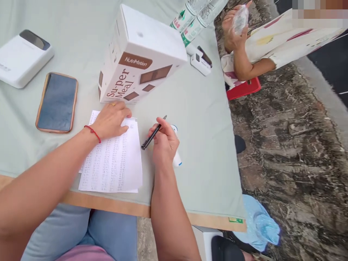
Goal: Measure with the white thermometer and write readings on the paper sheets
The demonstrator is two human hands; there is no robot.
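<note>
Handwritten columns cover the sheets of paper [114, 163] lying in front of me on the table. My left hand [112, 119] rests on their top edge, fingers spread, just below a white NutriMotion box [144, 50]. To the right of the sheets, my right hand [164, 141] grips a black pen [153, 134], its slim tip pointing up and away. Partly hidden behind that hand lies a white tube-like object [177, 159] with blue ends; I cannot make out its kind.
Left of the paper lie a phone [57, 102] in a brown case and a white device [25, 58] with a dark display. Water bottles [191, 21] and a small white gadget [200, 64] are at the back right. Beyond the table's edge, another person's hands [236, 27] hold clear plastic.
</note>
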